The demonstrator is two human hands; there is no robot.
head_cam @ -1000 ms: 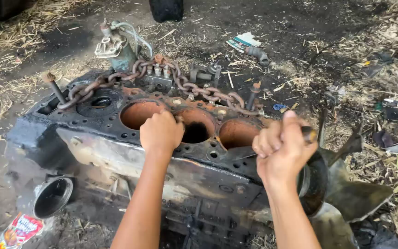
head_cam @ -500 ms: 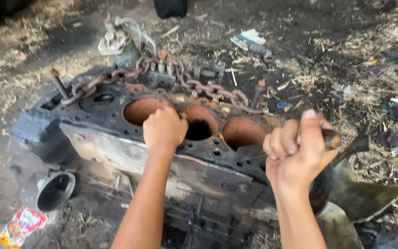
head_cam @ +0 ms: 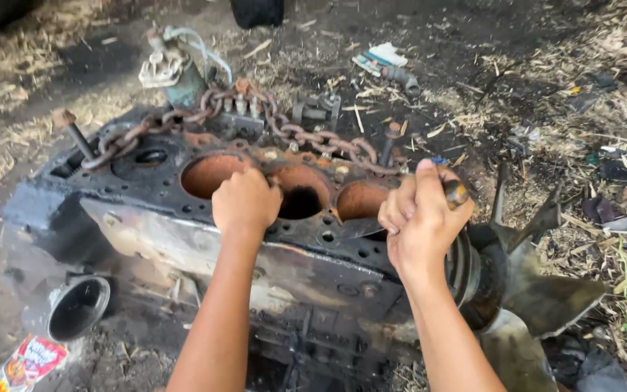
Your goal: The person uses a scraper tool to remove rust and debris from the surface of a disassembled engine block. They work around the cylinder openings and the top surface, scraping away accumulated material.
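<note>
A grimy, rusted engine block (head_cam: 183,239) lies on the ground with three open rust-orange cylinder bores on top. My left hand (head_cam: 247,203) is closed over the block's top deck between the left and middle bores. My right hand (head_cam: 419,218) is shut around a dark tool handle (head_cam: 456,193) whose round end sticks out past my fingers, above the right bore (head_cam: 357,199). A rusty chain (head_cam: 284,131) is draped across the far side of the block.
A fan with bent blades (head_cam: 546,290) sits at the block's right end behind a pulley. A black cylindrical sleeve (head_cam: 78,308) and a red wrapper (head_cam: 27,363) lie at lower left. Small parts and dry straw litter the dirt beyond.
My right hand, still gripping the handle, has shifted left and up toward the right bore. The left hand has stayed on the block. The view has moved slightly.
</note>
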